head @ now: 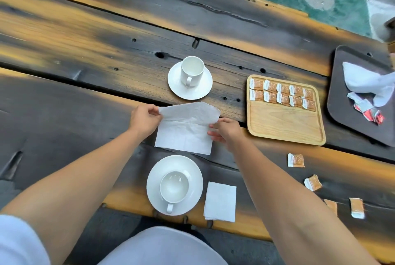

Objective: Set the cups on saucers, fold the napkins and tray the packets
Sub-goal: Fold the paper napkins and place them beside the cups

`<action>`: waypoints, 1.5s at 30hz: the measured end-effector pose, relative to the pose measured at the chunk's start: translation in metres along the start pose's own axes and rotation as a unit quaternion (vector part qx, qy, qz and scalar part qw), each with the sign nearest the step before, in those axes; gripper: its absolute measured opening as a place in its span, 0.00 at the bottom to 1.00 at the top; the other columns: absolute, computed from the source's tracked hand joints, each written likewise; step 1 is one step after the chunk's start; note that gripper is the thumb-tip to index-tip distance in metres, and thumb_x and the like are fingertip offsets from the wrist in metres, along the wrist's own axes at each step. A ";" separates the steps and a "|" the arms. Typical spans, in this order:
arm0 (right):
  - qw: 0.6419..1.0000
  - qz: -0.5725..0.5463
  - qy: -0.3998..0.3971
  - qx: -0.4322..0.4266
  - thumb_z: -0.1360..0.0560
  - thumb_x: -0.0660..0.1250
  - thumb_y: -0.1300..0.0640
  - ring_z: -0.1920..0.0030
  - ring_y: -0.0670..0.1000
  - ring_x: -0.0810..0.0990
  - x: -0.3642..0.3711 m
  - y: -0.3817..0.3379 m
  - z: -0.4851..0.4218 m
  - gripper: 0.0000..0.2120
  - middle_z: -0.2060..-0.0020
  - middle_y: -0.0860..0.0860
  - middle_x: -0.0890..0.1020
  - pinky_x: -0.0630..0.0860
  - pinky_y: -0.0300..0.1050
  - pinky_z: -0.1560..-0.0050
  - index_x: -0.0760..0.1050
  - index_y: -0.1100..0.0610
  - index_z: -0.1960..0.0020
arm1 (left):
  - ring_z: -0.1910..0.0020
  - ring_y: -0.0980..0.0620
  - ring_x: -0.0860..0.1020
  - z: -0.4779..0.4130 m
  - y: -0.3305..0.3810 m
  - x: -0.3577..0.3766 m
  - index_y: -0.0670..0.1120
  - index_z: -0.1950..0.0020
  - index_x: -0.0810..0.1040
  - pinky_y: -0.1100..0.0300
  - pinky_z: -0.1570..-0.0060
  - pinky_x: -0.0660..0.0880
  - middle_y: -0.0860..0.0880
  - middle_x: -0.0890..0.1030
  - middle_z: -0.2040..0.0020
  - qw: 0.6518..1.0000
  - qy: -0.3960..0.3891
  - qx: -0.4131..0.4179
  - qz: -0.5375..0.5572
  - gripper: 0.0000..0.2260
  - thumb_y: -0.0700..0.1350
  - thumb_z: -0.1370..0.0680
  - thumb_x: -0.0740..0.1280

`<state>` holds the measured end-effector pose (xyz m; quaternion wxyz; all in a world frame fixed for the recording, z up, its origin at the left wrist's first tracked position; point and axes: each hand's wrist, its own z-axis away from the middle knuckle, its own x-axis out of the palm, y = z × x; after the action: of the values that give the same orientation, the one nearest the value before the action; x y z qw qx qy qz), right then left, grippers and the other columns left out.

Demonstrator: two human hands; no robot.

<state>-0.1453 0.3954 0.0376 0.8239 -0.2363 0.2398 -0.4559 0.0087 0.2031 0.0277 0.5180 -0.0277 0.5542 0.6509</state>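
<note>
A white paper napkin (186, 130) lies on the dark wooden table, its far half lifted and bent toward me. My left hand (144, 118) pinches its far left corner; my right hand (225, 131) pinches its right edge. A folded napkin (220, 201) rests beside the near white cup (174, 187) on its saucer (192, 168). A second cup (191, 70) stands on a saucer (203, 87) farther off. The wooden tray (284, 123) holds two rows of orange packets (282, 94). Several loose packets (296, 160) lie at the right near edge.
A dark tray (342, 102) at the far right carries a crumpled white cloth (367, 83) and red-and-white wrappers (369, 112). The table's near edge runs just under the near saucer. Green patterned floor shows beyond the far edge.
</note>
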 end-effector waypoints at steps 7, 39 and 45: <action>0.998 -0.050 -0.005 0.042 0.20 0.56 0.56 0.65 0.56 0.82 -0.015 0.012 0.015 0.10 0.54 0.57 0.84 0.79 0.47 0.66 0.71 0.59 0.57 | 0.69 0.57 0.80 0.026 -0.004 0.004 0.51 0.55 0.84 0.61 0.57 0.75 0.53 0.82 0.65 0.999 0.001 -0.031 0.034 0.13 0.36 0.23 0.63; 0.901 0.383 0.090 -0.182 0.23 0.63 0.62 0.30 0.55 0.68 -0.007 0.045 -0.030 0.19 0.33 0.52 0.71 0.68 0.48 0.34 0.76 0.52 0.34 | 0.35 0.43 0.71 -0.007 -0.014 0.042 0.51 0.29 0.71 0.47 0.35 0.70 0.45 0.73 0.37 0.986 -0.046 0.076 -0.143 0.19 0.45 0.20 0.64; 0.887 0.429 0.077 -0.151 0.25 0.59 0.68 0.36 0.57 0.73 -0.001 0.042 -0.042 0.19 0.40 0.53 0.77 0.74 0.52 0.37 0.80 0.54 0.42 | 0.35 0.42 0.69 -0.025 -0.014 0.055 0.51 0.31 0.74 0.49 0.36 0.68 0.46 0.75 0.39 0.979 -0.090 0.084 -0.162 0.16 0.48 0.19 0.60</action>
<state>-0.1443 0.4089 -0.0199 0.8725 -0.1961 0.4464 -0.0334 -0.0206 0.2173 -0.0251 0.6649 -0.0152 0.5461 0.5094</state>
